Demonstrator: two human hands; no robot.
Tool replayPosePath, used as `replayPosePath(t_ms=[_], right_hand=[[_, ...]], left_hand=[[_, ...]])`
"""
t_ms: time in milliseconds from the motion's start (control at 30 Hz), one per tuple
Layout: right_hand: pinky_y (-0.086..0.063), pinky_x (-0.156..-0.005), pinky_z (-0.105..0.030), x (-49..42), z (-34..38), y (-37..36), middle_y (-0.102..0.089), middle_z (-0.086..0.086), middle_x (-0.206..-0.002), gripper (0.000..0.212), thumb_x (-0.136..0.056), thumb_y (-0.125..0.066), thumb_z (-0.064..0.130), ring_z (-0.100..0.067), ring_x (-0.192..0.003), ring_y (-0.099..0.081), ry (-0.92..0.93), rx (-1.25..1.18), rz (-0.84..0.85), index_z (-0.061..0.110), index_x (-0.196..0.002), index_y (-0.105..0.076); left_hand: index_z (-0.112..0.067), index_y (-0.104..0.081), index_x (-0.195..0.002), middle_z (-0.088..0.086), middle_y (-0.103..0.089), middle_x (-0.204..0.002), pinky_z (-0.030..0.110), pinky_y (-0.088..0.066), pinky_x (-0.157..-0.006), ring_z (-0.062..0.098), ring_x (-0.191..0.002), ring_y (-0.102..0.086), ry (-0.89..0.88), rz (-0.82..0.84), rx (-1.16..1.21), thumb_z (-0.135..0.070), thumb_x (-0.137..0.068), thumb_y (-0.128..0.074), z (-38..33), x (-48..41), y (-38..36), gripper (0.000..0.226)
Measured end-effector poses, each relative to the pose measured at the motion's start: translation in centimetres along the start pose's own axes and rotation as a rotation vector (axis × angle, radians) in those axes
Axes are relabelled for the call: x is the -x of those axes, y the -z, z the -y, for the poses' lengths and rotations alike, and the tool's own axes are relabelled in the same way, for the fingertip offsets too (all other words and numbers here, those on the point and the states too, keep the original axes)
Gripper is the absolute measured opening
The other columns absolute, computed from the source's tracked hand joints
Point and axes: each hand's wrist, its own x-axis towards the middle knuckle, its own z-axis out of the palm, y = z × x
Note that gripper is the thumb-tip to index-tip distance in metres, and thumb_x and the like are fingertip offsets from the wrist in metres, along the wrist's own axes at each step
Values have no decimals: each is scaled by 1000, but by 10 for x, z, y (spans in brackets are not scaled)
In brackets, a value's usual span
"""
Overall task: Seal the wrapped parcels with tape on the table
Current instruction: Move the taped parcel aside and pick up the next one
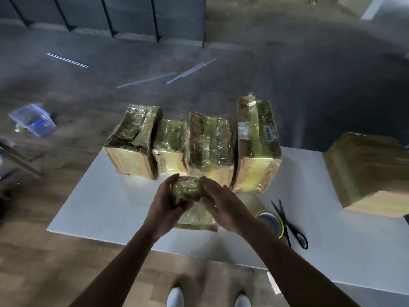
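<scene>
Small film-wrapped parcel (197, 219) near white table's (99, 207) front edge, four taller ones (210, 147) behind, tape roll (270, 220) beside

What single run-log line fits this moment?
left hand: grips small parcel | right hand: fingers flat against small parcel | tape roll, scissors: unheld on table

I see a row of parcels (210, 142) standing side by side along the far edge of the table (106, 207). In front of the row, near the middle, a smaller parcel (188, 189) sits between the left hand (166, 207) on its left and the right hand (223, 207) on its right. Just right of it lies the tape roll (271, 224), with the scissors (287, 222) against its right side. A large box (367, 171) stands at the table's right end. On the floor, a plastic container (33, 119) lies far left and loose strips (155, 78) lie behind the table.
</scene>
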Motion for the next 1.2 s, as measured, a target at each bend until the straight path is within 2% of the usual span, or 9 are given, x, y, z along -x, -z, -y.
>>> replayPosePath(t_ms=[100, 267, 367, 467, 567, 800, 900, 1000, 1200], right_hand=[[-49, -86, -41, 12, -23, 15, -57, -9, -122, 57, -89, -58, 46, -32, -104, -58, -83, 2, 86, 18, -135, -39], [-25, -110, -28, 12, -20, 16, -27, -5, -154, 110, -74, -78, 47, -18, -137, -29, 5, -28, 65, 18, -154, -8], [-39, -102, -31, 3, -11, 24, -46, -8, -137, 97, -75, -74, 51, -20, -125, -43, 15, -99, -109, 17, -151, -24], [-44, -97, -24, 1, -3, 35, -52, 8, -125, 85, -74, -69, 56, -9, -117, -49, -10, -241, -256, 21, -144, -37], [-48, -96, -29, -1, 2, 40, -54, 11, -124, 78, -74, -72, 56, -4, -115, -52, -85, -330, -238, 29, -140, -40], [-52, -86, -26, -13, 14, 73, -64, 16, -113, 63, -77, -62, 67, -2, -103, -62, -165, -274, -102, 37, -129, -45], [-48, -69, -10, -15, 23, 84, -69, 12, -96, 55, -74, -55, 69, -3, -89, -66, -284, -360, -203, 32, -116, -52], [-47, -63, -18, -24, 36, 90, -67, 4, -87, 46, -86, -48, 61, -8, -78, -64, -376, -395, -245, 22, -111, -54], [-45, -83, -31, -34, 44, 95, -59, 4, -105, 47, -94, -33, 61, -16, -98, -58, -436, -403, -236, 25, -121, -46]], left_hand=[[-43, -39, -135, -2, -52, -128, 46, -53, -92, 20, -115, -56, -26, 29, -51, -44, -62, -76, -1, 5, 10, 82], [-50, -20, -145, -3, -47, -135, 42, -47, -100, 17, -122, -51, -144, 172, -192, -49, -69, -71, -31, -5, 15, 91], [-41, -9, -149, -13, -45, -136, 23, -45, -98, 6, -122, -48, -229, 173, -249, -53, -72, -69, -59, -17, 19, 99], [-25, -32, -147, -5, -55, -127, 24, -51, -88, 5, -108, -58, -191, 132, -330, -64, -65, -71, -79, -31, 28, 99], [-24, -50, -125, -7, -68, -99, 17, -52, -66, 1, -84, -67, -101, 190, -191, -39, -66, -83, -96, -37, 28, 69], [-42, -59, -104, -20, -71, -90, 8, -46, -70, -7, -82, -64, -75, 80, -77, -31, -71, -82, -109, -44, 28, 42], [-27, -59, -126, -10, -68, -113, 25, -50, -90, 4, -105, -63, -68, -45, 152, -41, -71, -82, -114, -43, 23, 61], [-20, -56, -127, 3, -67, -120, 50, -52, -93, 22, -112, -64, -95, 107, 305, -35, -87, -69, -123, -37, 6, 45], [-9, -56, -125, 10, -69, -116, 48, -55, -88, 27, -106, -67, -138, 113, 391, -17, -94, -60, -130, -38, -12, 32]])
